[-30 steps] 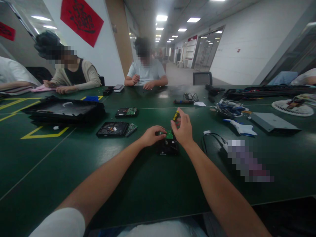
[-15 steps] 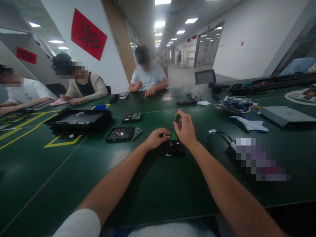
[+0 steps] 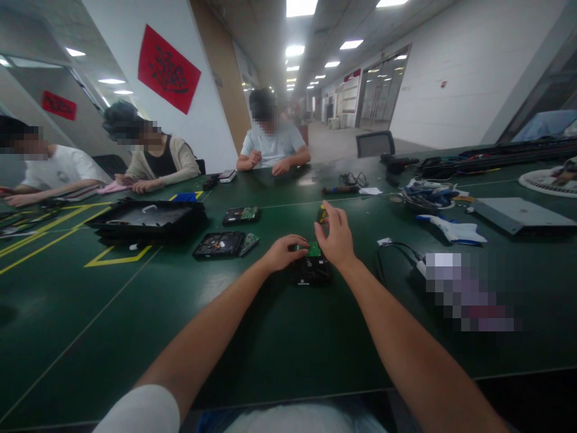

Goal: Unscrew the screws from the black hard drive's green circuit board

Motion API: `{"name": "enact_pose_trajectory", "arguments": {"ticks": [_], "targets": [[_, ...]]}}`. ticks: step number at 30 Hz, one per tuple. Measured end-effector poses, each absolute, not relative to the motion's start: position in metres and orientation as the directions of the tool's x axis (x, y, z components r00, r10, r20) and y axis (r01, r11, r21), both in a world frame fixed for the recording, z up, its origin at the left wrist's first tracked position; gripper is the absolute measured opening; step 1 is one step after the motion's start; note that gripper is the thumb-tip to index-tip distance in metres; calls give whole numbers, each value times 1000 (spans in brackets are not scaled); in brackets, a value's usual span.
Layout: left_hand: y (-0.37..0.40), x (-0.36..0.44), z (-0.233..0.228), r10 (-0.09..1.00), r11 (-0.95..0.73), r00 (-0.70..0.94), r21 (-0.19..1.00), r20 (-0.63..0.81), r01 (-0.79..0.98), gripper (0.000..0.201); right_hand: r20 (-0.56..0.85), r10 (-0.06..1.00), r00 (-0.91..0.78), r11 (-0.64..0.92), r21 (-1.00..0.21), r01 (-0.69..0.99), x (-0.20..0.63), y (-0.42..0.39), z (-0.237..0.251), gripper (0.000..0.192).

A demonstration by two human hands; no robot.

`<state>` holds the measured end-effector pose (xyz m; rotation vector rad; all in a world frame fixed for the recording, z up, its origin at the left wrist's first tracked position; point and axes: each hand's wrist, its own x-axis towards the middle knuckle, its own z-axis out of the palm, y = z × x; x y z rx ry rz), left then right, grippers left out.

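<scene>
A black hard drive with a green circuit board lies on the dark green table in front of me. My left hand grips the drive's left edge, its fingers curled over the board's side. Fingers of my right hand close round the yellow-and-black handle of what looks like a screwdriver, held upright over the board. Its tip is hidden by the hand. To the left rest an opened drive, a loose circuit board and another hard drive.
A black tray stands at the left, near yellow tape lines. On the right are a cable, a blurred-out object, a white-and-blue glove and a grey metal box. Three people sit across the table.
The view has shifted slightly. My right hand and the screwdriver handle have turned a little; my left hand stays on the hard drive.
</scene>
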<state>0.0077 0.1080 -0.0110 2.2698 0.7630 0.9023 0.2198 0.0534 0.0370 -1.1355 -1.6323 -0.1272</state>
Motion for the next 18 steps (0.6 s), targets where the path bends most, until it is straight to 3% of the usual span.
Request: {"name": "enact_pose_trajectory", "arguments": {"ticks": [18], "targets": [[104, 9, -6, 699, -647, 602, 701, 386, 301, 26, 805, 592, 32, 549, -432, 715, 221, 52, 37, 66]]}}
